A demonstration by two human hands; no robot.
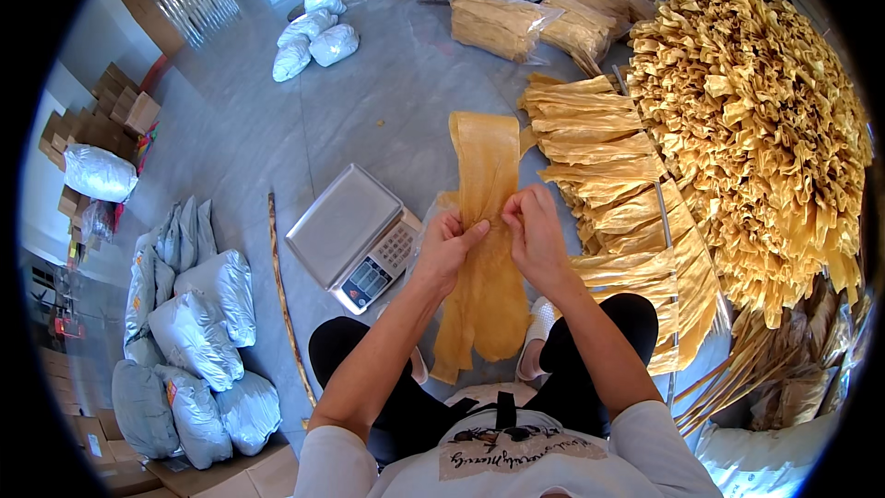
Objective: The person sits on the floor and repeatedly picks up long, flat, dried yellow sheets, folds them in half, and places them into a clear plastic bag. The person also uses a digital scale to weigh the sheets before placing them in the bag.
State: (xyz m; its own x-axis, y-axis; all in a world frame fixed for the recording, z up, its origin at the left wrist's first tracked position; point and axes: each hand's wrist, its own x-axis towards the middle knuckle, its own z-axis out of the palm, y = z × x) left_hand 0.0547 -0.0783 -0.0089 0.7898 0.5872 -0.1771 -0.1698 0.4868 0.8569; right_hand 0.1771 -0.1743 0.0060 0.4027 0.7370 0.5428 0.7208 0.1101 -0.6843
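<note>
A long golden-yellow strip of what looks like dried tofu skin (489,152) is held between my hands, above the floor and between my shoes. My left hand (448,242) grips its left side at mid-length, thumb across the front. My right hand (531,225) has thumb and forefinger pinched at the strip's right edge, where creases gather; the exact hold is partly hidden. The strip's lower ends hang in separate tails. Left of my hands stands a digital weighing scale (346,225) with a bare metal pan and a lit display. Clear plastic (442,204) shows partly behind the strip.
Flat tofu-skin sheets (594,145) lie at right with metal rods (664,214) across them, before a tall heap (747,138). Filled silver bags (197,339) and a wooden stick (280,283) are at left. Wrapped bundles (494,24) and more silver bags (334,45) lie farther off.
</note>
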